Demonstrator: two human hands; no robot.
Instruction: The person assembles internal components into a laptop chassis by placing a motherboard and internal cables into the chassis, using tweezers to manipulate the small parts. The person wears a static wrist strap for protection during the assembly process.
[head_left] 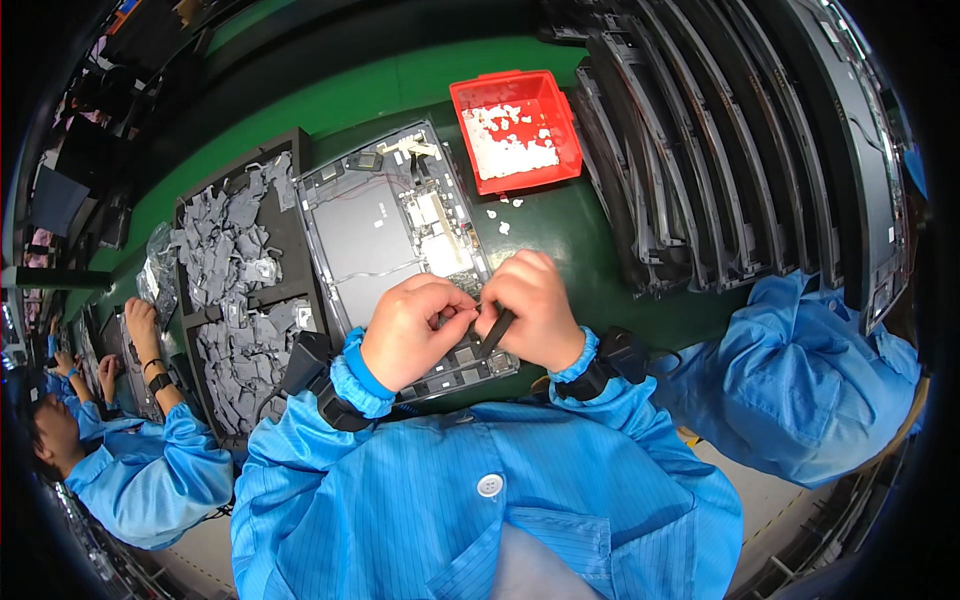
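Two hands (412, 330) (535, 308) on one open device (380, 235); one red bin (515, 128)

Work surface: dark green bench (590, 255), running away to the upper left.
Belt: lighter green strip (400, 80) beyond the bench, curving with the lens.
Right side: row of dark flat frames (720, 150) standing on edge, packed close.
Floor: pale patch (770, 500) at lower right, beside the bench edge.
Far left: dim, cluttered stations, details too small to tell.
Light: even, from overhead.
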